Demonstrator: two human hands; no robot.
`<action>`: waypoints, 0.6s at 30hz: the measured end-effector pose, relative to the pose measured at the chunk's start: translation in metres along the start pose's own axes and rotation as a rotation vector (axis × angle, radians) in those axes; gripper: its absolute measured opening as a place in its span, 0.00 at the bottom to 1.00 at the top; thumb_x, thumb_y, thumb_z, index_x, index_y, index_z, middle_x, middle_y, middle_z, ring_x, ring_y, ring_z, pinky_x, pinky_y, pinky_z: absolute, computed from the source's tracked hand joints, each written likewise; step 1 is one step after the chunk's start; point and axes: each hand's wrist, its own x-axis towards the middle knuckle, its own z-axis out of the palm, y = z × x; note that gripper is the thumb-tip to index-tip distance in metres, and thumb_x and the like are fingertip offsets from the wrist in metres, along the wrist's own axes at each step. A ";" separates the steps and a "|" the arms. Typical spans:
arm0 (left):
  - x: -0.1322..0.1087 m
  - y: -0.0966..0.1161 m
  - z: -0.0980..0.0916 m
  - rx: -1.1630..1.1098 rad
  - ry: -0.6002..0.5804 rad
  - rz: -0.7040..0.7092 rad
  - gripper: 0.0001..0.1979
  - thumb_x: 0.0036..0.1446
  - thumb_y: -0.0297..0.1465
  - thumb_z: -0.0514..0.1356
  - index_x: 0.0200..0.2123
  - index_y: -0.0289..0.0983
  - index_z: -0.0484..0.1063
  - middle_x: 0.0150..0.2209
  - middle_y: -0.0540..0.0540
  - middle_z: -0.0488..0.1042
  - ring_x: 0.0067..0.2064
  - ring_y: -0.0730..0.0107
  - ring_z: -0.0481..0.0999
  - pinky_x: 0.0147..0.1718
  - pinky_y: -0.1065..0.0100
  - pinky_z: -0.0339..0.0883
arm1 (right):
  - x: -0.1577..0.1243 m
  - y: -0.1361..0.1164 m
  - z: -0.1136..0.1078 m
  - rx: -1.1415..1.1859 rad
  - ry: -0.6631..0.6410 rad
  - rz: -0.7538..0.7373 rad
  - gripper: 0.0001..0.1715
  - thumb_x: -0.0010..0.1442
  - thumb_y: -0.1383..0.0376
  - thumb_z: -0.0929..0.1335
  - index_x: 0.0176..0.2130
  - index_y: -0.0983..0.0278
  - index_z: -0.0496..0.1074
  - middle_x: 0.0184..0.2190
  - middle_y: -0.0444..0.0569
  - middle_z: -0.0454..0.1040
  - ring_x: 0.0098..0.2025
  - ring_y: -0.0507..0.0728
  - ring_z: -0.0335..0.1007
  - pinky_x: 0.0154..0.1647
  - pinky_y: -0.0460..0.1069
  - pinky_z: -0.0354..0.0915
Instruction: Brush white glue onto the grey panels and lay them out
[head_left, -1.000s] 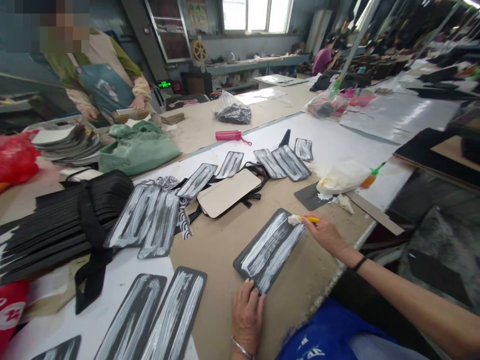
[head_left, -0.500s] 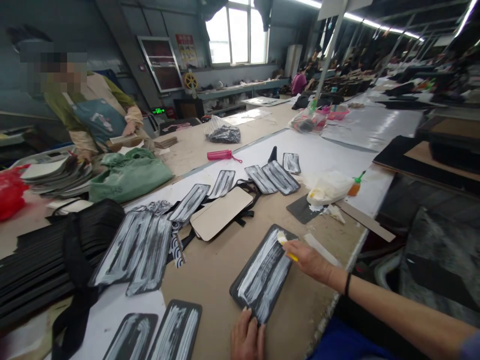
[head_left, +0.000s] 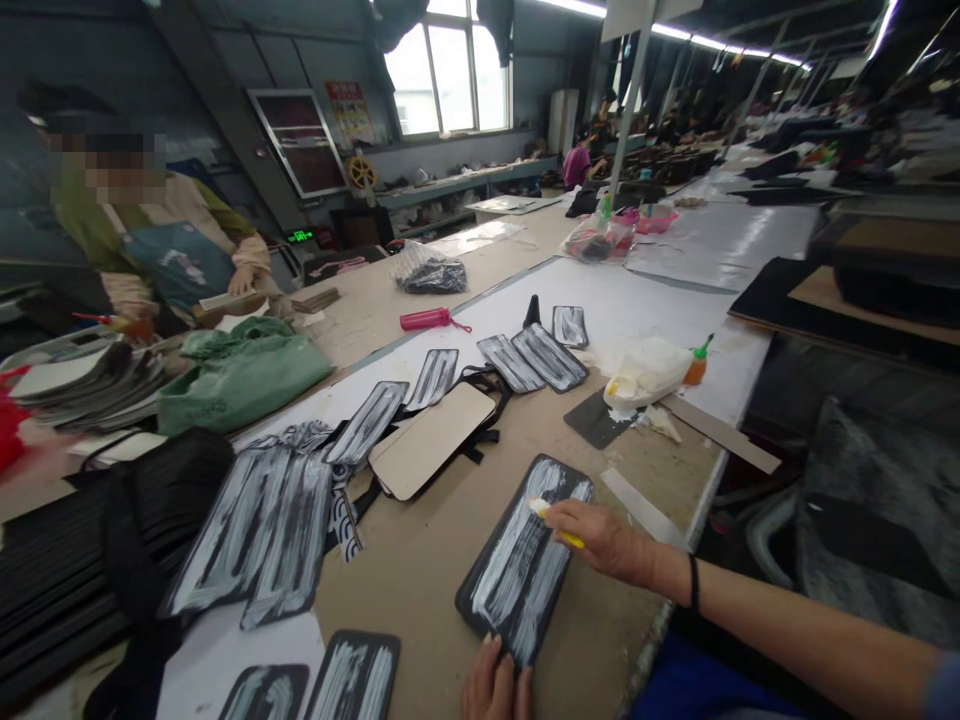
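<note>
My right hand [head_left: 600, 540] is closed around a brush [head_left: 568, 538] with a yellow handle. White paste clings to the brush's tip, which touches the upper part of a dark rounded panel [head_left: 517, 560]. Streaks of the same white paste run lengthwise over this panel. At the panel's near end, the fingers of my left hand [head_left: 496, 685] lie stretched out on its edge; the rest of that hand is cut off by the frame. Right of the panel stands a whitish paste container [head_left: 649, 372] with paste at its mouth, partly over a dark sheet [head_left: 596, 420].
Several streaked panels [head_left: 289, 530] lie to the left, near a beige panel [head_left: 431, 440] with black straps. Further left are a black stack [head_left: 67, 560] and a green cloth bag [head_left: 244, 370]. A co-worker [head_left: 172, 240] stands across the table. An orange bottle [head_left: 697, 362] stands right.
My right hand has drawn the brush along the panel, toward me and slightly left. The whole view has shifted a little; my left hand stays at the panel's near edge.
</note>
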 end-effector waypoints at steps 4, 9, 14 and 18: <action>0.001 0.003 -0.004 -0.022 0.001 -0.037 0.05 0.55 0.30 0.57 0.33 0.40 0.72 0.36 0.43 0.76 0.40 0.63 0.77 0.34 0.66 0.73 | -0.022 0.021 -0.014 -0.120 0.087 0.151 0.12 0.62 0.68 0.61 0.43 0.63 0.70 0.40 0.54 0.73 0.43 0.58 0.70 0.44 0.53 0.69; 0.007 0.006 -0.010 -0.042 -0.023 -0.022 0.05 0.54 0.29 0.58 0.35 0.39 0.72 0.38 0.42 0.76 0.41 0.64 0.76 0.36 0.66 0.72 | -0.027 0.007 0.001 -0.147 -0.006 0.114 0.12 0.61 0.71 0.60 0.43 0.65 0.70 0.40 0.54 0.72 0.43 0.59 0.69 0.44 0.53 0.69; 0.022 0.019 -0.026 -0.036 -0.068 -0.096 0.06 0.57 0.28 0.55 0.37 0.37 0.71 0.41 0.41 0.75 0.44 0.63 0.74 0.39 0.64 0.71 | -0.019 -0.057 0.018 0.091 -0.019 0.080 0.12 0.62 0.71 0.60 0.44 0.66 0.69 0.39 0.55 0.73 0.43 0.58 0.69 0.44 0.53 0.69; 0.028 0.029 -0.036 0.012 -0.116 -0.146 0.07 0.57 0.27 0.55 0.38 0.37 0.71 0.42 0.42 0.74 0.46 0.60 0.72 0.43 0.58 0.69 | -0.009 -0.088 0.017 0.362 0.048 0.184 0.12 0.63 0.66 0.60 0.43 0.64 0.70 0.37 0.52 0.74 0.42 0.56 0.70 0.44 0.51 0.69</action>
